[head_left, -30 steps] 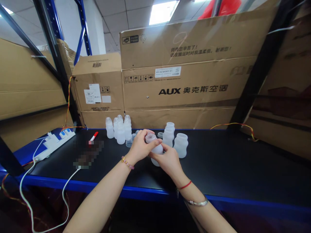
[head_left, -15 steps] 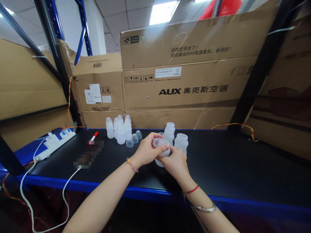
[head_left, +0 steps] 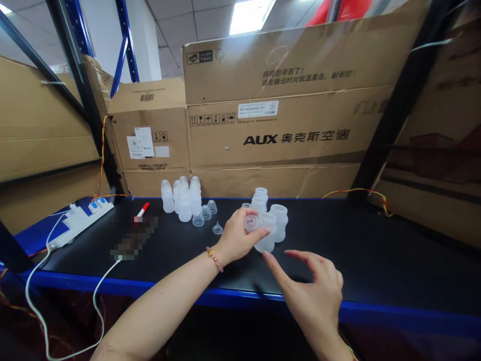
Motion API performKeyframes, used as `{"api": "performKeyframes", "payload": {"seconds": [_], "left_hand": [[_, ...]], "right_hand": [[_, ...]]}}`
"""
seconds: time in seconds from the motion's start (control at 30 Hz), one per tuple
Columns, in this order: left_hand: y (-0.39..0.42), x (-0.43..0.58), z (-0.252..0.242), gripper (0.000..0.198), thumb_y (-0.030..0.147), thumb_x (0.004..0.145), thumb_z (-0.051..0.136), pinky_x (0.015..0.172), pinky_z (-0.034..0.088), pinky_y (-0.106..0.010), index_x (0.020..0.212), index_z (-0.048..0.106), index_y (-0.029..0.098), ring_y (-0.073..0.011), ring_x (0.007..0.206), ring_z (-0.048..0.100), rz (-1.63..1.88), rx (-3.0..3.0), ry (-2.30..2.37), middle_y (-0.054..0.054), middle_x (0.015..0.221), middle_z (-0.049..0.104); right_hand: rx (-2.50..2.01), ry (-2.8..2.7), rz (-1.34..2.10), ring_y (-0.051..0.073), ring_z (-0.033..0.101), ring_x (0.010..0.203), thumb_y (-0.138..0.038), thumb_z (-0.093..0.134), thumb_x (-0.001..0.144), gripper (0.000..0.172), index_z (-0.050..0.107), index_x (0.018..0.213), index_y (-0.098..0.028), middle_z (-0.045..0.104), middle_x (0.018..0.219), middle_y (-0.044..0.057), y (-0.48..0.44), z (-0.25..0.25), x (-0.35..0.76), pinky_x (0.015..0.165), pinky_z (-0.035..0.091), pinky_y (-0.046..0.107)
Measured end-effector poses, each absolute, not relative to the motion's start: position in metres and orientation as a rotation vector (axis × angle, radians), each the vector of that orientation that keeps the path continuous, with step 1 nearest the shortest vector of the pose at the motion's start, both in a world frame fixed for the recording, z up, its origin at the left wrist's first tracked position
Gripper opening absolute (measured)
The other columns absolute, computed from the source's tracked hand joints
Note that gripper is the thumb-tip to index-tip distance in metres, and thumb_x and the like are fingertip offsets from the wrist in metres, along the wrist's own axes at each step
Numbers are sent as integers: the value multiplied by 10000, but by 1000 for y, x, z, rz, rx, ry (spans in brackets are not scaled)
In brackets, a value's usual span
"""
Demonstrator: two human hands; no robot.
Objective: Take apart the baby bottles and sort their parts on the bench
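Note:
My left hand (head_left: 240,236) pinches a small clear ring-shaped cap (head_left: 251,223) beside the neck of a translucent white bottle (head_left: 266,234) that stands on the black shelf top (head_left: 376,250). My right hand (head_left: 313,296) hovers nearer to me with its fingers spread, holding nothing, its index finger pointing toward the bottle's base. Two more open bottles (head_left: 278,220) stand just behind. A clear nipple (head_left: 217,229) lies on the shelf left of my left hand.
A cluster of capped bottles (head_left: 182,198) stands at back left with loose clear caps (head_left: 203,214). A red marker (head_left: 143,209), a white power strip (head_left: 80,220) and its cable (head_left: 101,281) lie left. Cardboard boxes (head_left: 285,130) wall the back.
My right hand let go of the bottle and drew back toward me, opening. The bottle now stands on the shelf, and the left hand keeps the cap at its neck.

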State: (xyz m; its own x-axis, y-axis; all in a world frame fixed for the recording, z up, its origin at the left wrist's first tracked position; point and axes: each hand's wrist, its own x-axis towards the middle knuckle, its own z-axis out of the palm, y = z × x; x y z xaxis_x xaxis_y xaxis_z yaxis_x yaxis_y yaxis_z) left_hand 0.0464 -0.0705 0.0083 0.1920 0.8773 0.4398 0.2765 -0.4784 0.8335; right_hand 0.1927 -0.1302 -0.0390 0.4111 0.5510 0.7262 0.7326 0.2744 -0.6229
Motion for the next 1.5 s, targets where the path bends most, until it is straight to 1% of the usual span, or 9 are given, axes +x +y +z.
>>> {"api": "performKeyframes", "payload": {"seconds": [0.23,0.4,0.53,0.63,0.73,0.87,1.03,1.33,1.5], "left_hand": [[-65,45,5,430,380,785,757,732,507,-295,1119,572,182,-146,795,611,1343,1788,1096,-75,1065,639],[-58,20,25,504,417,787,755,651,531,-276,1154,510,173,-144,731,672,1393,1328,942,-75,993,672],[-60,-10,44,531,301,644,866,640,499,-222,1075,583,171,-124,750,677,1277,1251,861,-64,998,694],[-61,-20,48,467,155,568,873,790,526,-275,979,652,155,-160,877,694,1213,1234,707,-64,1014,694],[-59,-19,42,446,103,567,840,808,519,-295,983,685,150,-180,884,703,1130,1260,691,-48,920,697],[-54,-17,31,449,68,594,777,734,505,-271,1031,707,137,-137,750,677,967,1424,786,-31,804,709],[-49,-21,27,448,8,548,748,758,505,-283,981,724,121,-127,699,660,864,1504,861,-16,728,716],[-53,-37,42,295,279,701,825,859,534,-331,950,766,132,-169,848,698,794,1186,807,-94,903,749],[-51,-39,37,408,295,641,892,876,537,-338,987,757,126,-181,875,711,779,1198,789,-107,939,754]], "right_hand": [[-1378,-1263,7,275,599,752,-552,598,749,349,623,590,-242,664,707,89,-134,-38,192,755,438,407],[-1317,-1362,230,273,605,801,-485,633,720,259,653,626,-245,681,749,94,-131,-35,159,762,456,397],[-1275,-1231,797,206,565,587,-602,671,659,504,660,970,-205,638,653,28,-116,-25,129,579,455,335],[-1220,-1156,1108,154,514,509,-685,555,729,493,627,814,-205,605,603,20,-106,-15,117,478,378,283],[-1188,-1059,1353,116,440,418,-694,478,774,494,584,771,-211,578,539,4,-97,-6,112,394,254,243],[-1131,-963,1499,74,382,395,-631,539,765,444,572,710,-192,544,497,-11,-86,-2,111,386,192,194],[-990,-948,1382,56,346,425,-476,768,603,384,518,554,-188,469,464,-43,-78,-6,114,388,192,203],[-829,-848,1640,56,338,420,-419,813,613,346,545,647,-204,386,447,-96,-75,-2,122,430,286,202],[-793,-796,1739,49,294,422,-409,825,589,373,518,648,-206,334,449,-116,-75,-2,123,443,279,194]]}}
